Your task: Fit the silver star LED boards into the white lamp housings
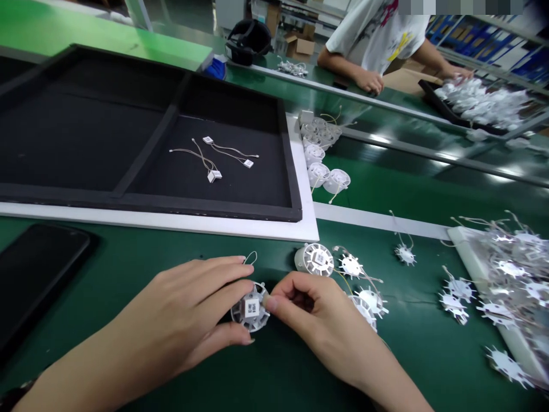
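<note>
Fingers (227,272) of the left hand (180,303) curl in a closed grip around a white plastic spoked disc (242,315) bearing a square code label, while the right hand (317,320) pinches its edge, just above the green worktop (274,377). A white ribbed plastic cylinder (311,258) sits just beside; white spiked discs (405,254) lie further right.

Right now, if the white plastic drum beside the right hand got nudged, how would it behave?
The white plastic drum lies on its curved side, so it would probably roll. Its open-spoked end suggests it is light for its size. Those thin spokes look stiff but possibly brittle under hard pressure.
</note>
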Demonstrator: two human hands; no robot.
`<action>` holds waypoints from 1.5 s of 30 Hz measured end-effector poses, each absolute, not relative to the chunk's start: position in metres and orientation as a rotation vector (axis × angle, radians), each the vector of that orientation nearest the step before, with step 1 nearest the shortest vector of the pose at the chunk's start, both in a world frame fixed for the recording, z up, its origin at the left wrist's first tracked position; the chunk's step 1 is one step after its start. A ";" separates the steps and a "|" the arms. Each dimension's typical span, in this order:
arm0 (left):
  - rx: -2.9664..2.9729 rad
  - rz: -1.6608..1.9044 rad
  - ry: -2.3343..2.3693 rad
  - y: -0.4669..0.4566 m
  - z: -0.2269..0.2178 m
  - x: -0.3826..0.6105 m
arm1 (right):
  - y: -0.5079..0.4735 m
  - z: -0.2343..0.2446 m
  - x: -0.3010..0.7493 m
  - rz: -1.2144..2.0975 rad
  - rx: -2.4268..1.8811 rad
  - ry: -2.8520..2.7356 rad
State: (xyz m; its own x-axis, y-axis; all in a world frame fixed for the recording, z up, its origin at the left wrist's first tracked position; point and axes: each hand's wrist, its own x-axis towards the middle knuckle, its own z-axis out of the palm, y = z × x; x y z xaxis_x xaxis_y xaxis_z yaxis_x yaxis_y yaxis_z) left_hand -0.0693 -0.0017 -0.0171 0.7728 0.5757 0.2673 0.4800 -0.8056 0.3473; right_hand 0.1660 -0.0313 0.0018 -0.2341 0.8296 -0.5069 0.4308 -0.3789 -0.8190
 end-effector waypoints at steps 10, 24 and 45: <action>2.594 0.509 0.861 -0.008 -0.030 -0.075 | -0.031 0.003 0.166 1.638 -1.784 -1.613; 2.682 0.486 0.830 -0.002 -0.019 -0.069 | -0.033 0.003 0.167 1.580 -1.782 -1.647; 2.771 0.503 0.824 -0.006 -0.032 -0.065 | -0.042 0.001 0.175 1.270 -1.686 -1.919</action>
